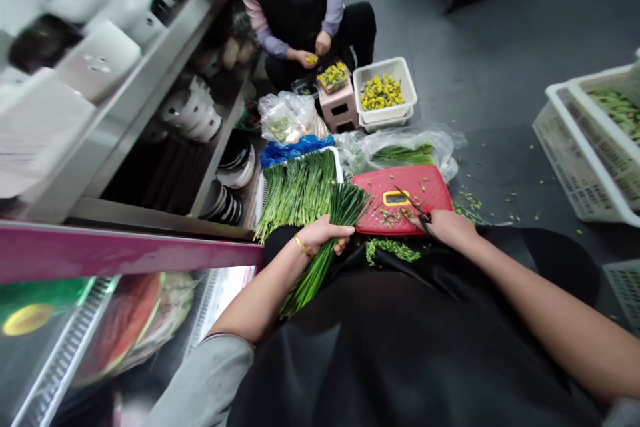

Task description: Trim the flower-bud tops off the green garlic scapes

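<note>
A bunch of long green stalks [320, 267] is gripped in my left hand [325, 235], its tips fanning toward the red lid-like board [365, 183]. My right hand [450, 228] holds dark scissors [424, 215], whose blades point up and left over the red board. Small green cut bits lie on that board around its yellow-framed handle. A pile of green trimmings [393, 250] rests on the black apron below it. Left of the board, a white basket [338, 163] is filled with more green stalks [297, 190].
Across from me sits a person [295, 7] handling yellow flowers beside a white basket [411, 80] of them. A metal shelf [125, 90] with dishes runs along the left. White crates [565, 147] stand at right. Plastic bags [293, 113] lie ahead.
</note>
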A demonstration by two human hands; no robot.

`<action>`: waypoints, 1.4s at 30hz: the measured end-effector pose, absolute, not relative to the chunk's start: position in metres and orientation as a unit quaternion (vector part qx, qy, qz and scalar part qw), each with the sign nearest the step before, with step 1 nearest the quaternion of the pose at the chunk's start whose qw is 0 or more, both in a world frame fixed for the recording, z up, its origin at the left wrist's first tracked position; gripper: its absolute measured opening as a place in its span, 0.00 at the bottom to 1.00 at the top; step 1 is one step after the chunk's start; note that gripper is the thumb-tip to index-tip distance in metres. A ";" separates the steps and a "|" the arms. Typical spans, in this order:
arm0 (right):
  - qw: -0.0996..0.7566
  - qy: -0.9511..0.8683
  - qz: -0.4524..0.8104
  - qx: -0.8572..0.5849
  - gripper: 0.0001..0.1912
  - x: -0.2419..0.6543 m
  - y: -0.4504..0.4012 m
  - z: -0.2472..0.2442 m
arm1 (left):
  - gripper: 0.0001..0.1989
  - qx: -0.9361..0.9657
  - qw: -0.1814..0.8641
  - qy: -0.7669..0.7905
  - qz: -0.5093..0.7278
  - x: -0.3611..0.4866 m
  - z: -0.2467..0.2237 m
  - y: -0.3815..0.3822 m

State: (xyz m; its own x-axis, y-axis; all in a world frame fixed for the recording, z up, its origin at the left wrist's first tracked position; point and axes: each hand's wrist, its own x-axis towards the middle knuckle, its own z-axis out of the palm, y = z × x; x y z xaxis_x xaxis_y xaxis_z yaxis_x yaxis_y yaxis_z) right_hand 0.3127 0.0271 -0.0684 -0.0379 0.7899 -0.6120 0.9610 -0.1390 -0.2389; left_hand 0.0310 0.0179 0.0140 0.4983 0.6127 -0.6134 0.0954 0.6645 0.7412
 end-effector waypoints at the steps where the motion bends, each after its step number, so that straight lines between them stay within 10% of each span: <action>1: 0.127 0.634 -0.309 0.698 0.33 0.304 0.037 -0.073 | 0.25 0.381 0.770 0.473 0.197 0.031 0.021 0.020; 8: 0.038 0.687 -0.265 0.676 0.22 0.281 0.069 -0.067 | 0.24 0.421 0.722 0.479 0.269 0.027 0.055 0.016; 14: -0.370 0.745 -0.394 0.391 0.24 0.271 0.055 0.036 | 0.21 0.462 0.726 0.468 0.201 0.035 0.055 0.008; 25: -0.257 0.723 -0.515 0.381 0.27 0.318 0.035 0.032 | 0.23 0.402 0.751 0.479 0.212 0.048 0.049 -0.002; 32: -0.436 0.800 -0.171 0.375 0.12 0.294 0.031 0.039 | 0.19 0.470 0.694 0.508 0.199 0.058 0.041 0.000; 42: -0.310 0.878 0.128 0.341 0.12 0.272 0.029 0.037 | 0.22 0.388 0.797 0.427 0.179 0.054 0.042 -0.001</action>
